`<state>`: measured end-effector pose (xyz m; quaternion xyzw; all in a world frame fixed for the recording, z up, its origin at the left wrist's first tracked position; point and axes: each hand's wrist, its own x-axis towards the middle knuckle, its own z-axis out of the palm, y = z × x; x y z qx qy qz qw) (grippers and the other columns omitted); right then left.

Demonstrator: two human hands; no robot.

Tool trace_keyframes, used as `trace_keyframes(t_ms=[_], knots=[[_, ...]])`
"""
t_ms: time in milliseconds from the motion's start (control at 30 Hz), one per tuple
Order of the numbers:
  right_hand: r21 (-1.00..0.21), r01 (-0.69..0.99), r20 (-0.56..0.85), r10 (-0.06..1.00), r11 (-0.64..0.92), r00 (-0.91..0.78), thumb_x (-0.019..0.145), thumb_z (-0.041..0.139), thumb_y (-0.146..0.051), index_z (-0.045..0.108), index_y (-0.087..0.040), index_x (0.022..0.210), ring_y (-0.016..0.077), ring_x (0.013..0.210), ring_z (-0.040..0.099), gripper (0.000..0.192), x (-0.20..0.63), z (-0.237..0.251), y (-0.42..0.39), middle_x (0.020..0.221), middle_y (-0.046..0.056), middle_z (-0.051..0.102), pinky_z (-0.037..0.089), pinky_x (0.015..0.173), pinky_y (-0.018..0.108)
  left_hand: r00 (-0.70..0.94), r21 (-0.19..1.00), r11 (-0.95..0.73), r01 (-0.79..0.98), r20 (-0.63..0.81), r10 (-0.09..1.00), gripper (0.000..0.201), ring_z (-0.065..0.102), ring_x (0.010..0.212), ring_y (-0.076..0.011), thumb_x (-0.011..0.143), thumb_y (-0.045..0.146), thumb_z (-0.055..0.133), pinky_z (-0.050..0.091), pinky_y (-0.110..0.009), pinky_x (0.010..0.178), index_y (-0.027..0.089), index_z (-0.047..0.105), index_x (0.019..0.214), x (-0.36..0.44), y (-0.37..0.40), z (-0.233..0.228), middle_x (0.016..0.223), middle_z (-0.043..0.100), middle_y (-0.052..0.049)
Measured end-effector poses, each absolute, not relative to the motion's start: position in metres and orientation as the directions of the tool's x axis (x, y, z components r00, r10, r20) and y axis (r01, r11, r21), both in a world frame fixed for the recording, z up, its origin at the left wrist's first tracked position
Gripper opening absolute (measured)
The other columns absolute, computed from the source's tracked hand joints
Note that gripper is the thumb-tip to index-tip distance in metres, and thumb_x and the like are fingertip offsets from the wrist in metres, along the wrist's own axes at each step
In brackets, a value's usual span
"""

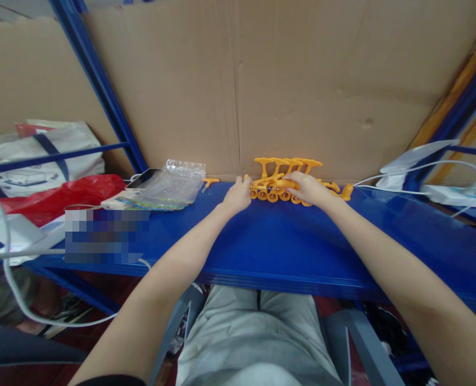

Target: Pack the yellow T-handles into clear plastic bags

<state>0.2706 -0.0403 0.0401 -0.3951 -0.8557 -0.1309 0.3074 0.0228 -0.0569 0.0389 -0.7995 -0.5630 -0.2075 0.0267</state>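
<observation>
"Sitting at the blue table [286, 241], the person has pale trousers [258, 332] just at its front edge, yes?"

"Yes, and a grey armrest [362, 335] is at the right side. Beyond this edge, a wide stretch of blue surface extends up to the hands, so the forearms [190, 249] have good room."

"How are the hands?"

"The left hand [238, 197] has its fingers bent at the left end of the orange pieces [273, 197]; whether it grips one, I cannot tell. The right hand [311, 189] is grasping an orange piece [283, 184] between thumb and fingers, on top of this group."

"Where does the group lie?"

"Near the back edge, with round ends toward the person. Several T-shaped tops [264, 167] rise behind, close to the cardboard [286, 80], so the room there is narrow."

"And sideways?"

"To the left, a lone piece [211, 181] lies apart, just beside a clear plastic bag [176, 185]. To the right, a white cable [447, 161] runs."
</observation>
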Motion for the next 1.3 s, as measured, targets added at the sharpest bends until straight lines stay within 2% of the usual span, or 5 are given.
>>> trace_keyframes(t_ms=[333, 700, 1000, 1300], knots=[[-0.032, 0.755, 0.619, 0.606, 0.655, -0.5, 0.081, 0.059, -0.02, 0.066, -0.02, 0.111, 0.0294, 0.105, 0.065, 0.03, 0.273, 0.039, -0.038, 0.111, 0.012, 0.069, 0.052, 0.091, 0.048, 0.24, 0.229, -0.338, 0.913, 0.367, 0.898, 0.03, 0.057, 0.117, -0.0256, 0.088, 0.009, 0.046, 0.046, -0.038, 0.1, 0.017, 0.05, 0.117, 0.02, -0.054, 0.038, 0.122, 0.054, -0.014], [-0.042, 0.744, 0.61, 0.607, 0.667, -0.51, 0.081, 0.06, -0.02, 0.067, -0.02, 0.111, 0.0298, 0.107, 0.065, 0.03, 0.272, 0.036, -0.037, 0.112, 0.012, 0.069, 0.052, 0.092, 0.049, 0.211, 0.18, -0.277, 0.944, 0.319, 0.924, 0.032, 0.059, 0.115, -0.0267, 0.089, 0.011, 0.045, 0.047, -0.036, 0.098, 0.015, 0.049, 0.121, 0.021, -0.057, 0.039, 0.125, 0.053, -0.016], [-0.038, 0.732, 0.6, 0.602, 0.68, -0.527, 0.083, 0.06, -0.022, 0.068, -0.019, 0.111, 0.0289, 0.107, 0.064, 0.029, 0.268, 0.036, -0.039, 0.112, 0.012, 0.069, 0.051, 0.093, 0.047, 0.266, 0.172, -0.338, 0.925, 0.34, 0.902, 0.03, 0.06, 0.113, -0.0262, 0.092, 0.016, 0.045, 0.047, -0.037, 0.097, 0.016, 0.05, 0.121, 0.024, -0.059, 0.038, 0.122, 0.055, -0.015], [0.0, 0.715, 0.594, 0.575, 0.7, -0.563, 0.086, 0.056, -0.022, 0.068, -0.019, 0.115, 0.0282, 0.107, 0.063, 0.032, 0.262, 0.039, -0.047, 0.111, 0.012, 0.067, 0.05, 0.094, 0.047, 0.44, 0.129, -0.563, 0.816, 0.493, 0.751, 0.023, 0.063, 0.102, -0.0258, 0.09, 0.028, 0.051, 0.05, -0.039, 0.09, 0.018, 0.056, 0.11, 0.023, -0.049, 0.029, 0.108, 0.062, -0.012]])
